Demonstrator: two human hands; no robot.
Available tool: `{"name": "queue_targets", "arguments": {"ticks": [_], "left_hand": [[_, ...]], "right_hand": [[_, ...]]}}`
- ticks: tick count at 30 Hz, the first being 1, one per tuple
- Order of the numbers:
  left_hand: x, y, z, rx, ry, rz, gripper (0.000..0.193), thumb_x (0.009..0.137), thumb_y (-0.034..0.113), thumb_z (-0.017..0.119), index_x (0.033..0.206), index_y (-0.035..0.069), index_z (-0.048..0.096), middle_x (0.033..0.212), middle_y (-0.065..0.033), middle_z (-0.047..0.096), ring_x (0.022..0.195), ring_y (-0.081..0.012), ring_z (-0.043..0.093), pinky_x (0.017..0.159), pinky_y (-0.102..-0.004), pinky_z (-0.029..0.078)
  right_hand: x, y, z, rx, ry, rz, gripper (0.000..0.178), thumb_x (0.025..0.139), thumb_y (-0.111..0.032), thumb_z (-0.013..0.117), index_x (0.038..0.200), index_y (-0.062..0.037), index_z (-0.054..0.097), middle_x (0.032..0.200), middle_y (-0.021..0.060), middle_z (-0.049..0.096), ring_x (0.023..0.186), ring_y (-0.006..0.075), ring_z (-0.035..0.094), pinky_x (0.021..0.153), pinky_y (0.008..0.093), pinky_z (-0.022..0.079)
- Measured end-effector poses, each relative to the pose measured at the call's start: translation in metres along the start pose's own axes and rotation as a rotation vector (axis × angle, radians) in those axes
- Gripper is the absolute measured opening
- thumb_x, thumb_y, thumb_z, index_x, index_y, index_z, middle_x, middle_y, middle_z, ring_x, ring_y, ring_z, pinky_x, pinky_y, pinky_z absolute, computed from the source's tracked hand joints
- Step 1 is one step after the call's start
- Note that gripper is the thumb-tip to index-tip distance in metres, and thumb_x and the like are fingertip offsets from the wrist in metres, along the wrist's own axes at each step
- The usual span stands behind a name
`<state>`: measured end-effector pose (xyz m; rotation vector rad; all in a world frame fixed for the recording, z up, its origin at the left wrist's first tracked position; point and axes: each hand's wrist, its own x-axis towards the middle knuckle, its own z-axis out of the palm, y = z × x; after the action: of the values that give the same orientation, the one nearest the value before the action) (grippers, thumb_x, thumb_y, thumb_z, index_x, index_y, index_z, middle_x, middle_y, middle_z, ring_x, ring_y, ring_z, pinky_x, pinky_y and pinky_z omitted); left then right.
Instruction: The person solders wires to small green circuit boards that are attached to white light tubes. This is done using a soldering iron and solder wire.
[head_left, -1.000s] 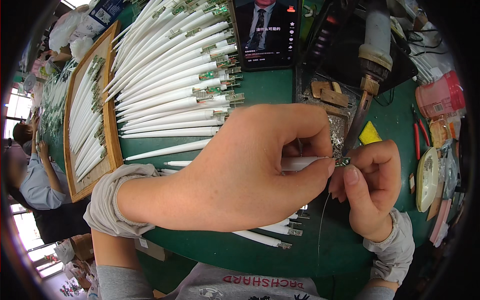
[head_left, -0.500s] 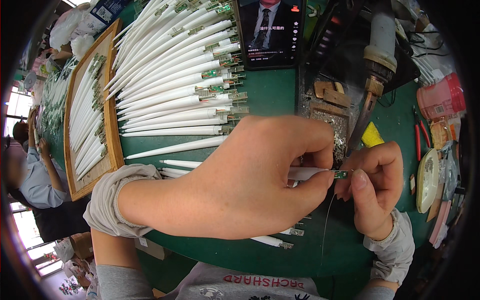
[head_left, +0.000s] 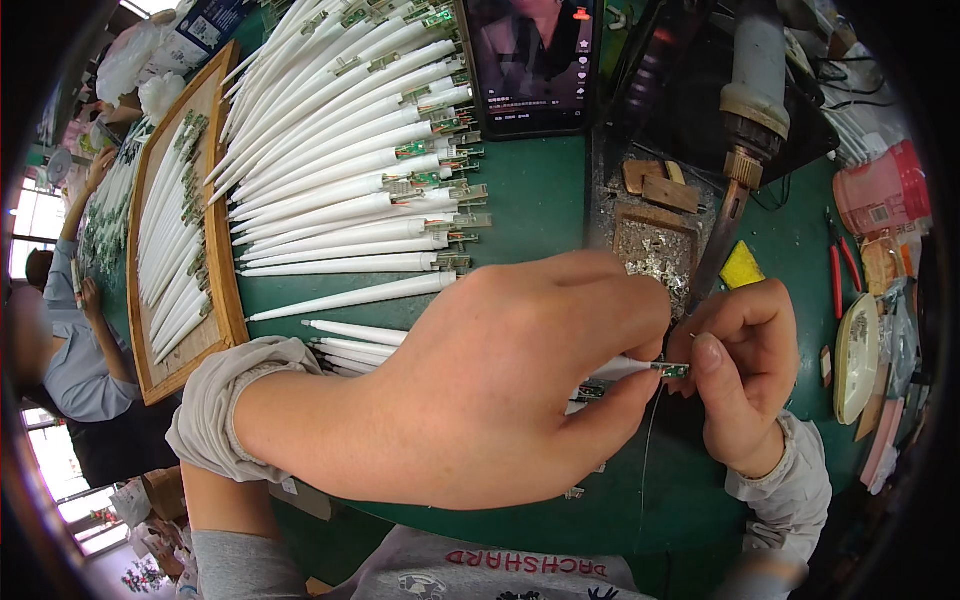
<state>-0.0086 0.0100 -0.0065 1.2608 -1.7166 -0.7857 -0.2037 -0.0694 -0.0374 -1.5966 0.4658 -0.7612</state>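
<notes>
My left hand (head_left: 500, 380) pinches a white tapered stick (head_left: 622, 368) near its wide end, between thumb and forefinger. A small green circuit board (head_left: 675, 370) juts from that end, beside my right fingertips. Closed in a pinch, my right hand (head_left: 748, 365) has a fine wire tip showing above its thumb. A long thin wire (head_left: 647, 455) hangs below the two hands; its upper end is hidden. Above them a fixed soldering iron (head_left: 757, 95) slants down, its metal tip close to my right fingers. More white sticks (head_left: 350, 335) lie partly under my left hand.
Rows of white sticks with boards (head_left: 350, 190) cover the left of the green table. Beyond stands a wooden tray (head_left: 235, 300). A phone (head_left: 530, 110), a solder-littered tray (head_left: 655, 215), a yellow sponge (head_left: 741, 266), red-handled pliers (head_left: 838, 280) and an oval dish (head_left: 856, 360) surround the hands. A co-worker sits far left.
My left hand and the stick have shifted slightly downward, bringing the board lower beside my right thumb. My right hand moved only a little. The co-worker's arm now reaches up.
</notes>
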Motion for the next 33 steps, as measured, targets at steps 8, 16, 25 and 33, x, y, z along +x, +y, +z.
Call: {"name": "queue_targets", "arguments": {"ticks": [8, 16, 25, 33], "left_hand": [[-0.018, 0.004, 0.008, 0.075, -0.069, 0.024, 0.017, 0.069, 0.000, 0.071, 0.082, 0.001, 0.059, 0.078, -0.0089, 0.056, 0.066, -0.0243, 0.056, 0.053, -0.0312, 0.044], [-0.039, 0.003, 0.012, 0.456, -0.151, 0.130, 0.020, 0.061, 0.011, 0.066, 0.078, 0.007, 0.056, 0.080, -0.0055, 0.052, 0.069, -0.0199, 0.052, 0.054, -0.0294, 0.043], [-0.031, -0.002, -0.037, 1.245, -0.312, -0.125, 0.017, 0.067, 0.012, 0.067, 0.080, 0.005, 0.058, 0.078, -0.0063, 0.049, 0.074, -0.0240, 0.050, 0.066, -0.0350, 0.042], [-0.015, 0.004, -0.025, 0.605, -0.224, 0.010, 0.025, 0.068, 0.006, 0.071, 0.087, 0.004, 0.056, 0.081, -0.0092, 0.055, 0.072, -0.0277, 0.056, 0.062, -0.0364, 0.047]], "right_hand": [[-0.002, 0.006, -0.001, -0.012, -0.008, 0.018, 0.015, 0.089, -0.004, 0.056, 0.095, 0.0019, 0.044, 0.079, 0.0092, 0.059, 0.064, 0.0080, 0.055, 0.057, 0.0191, 0.042], [-0.003, 0.005, 0.000, -0.018, -0.006, 0.036, 0.015, 0.089, -0.003, 0.056, 0.095, 0.0017, 0.044, 0.076, 0.0085, 0.059, 0.062, 0.0077, 0.055, 0.054, 0.0183, 0.042], [-0.002, 0.010, 0.001, -0.022, -0.018, 0.057, 0.014, 0.086, 0.000, 0.059, 0.092, 0.0023, 0.047, 0.075, 0.0076, 0.060, 0.061, 0.0067, 0.056, 0.054, 0.0176, 0.043], [-0.001, 0.003, 0.007, -0.095, -0.130, 0.057, 0.022, 0.081, 0.001, 0.065, 0.099, 0.0039, 0.053, 0.077, 0.0047, 0.062, 0.063, 0.0048, 0.058, 0.052, 0.0166, 0.044]]}}
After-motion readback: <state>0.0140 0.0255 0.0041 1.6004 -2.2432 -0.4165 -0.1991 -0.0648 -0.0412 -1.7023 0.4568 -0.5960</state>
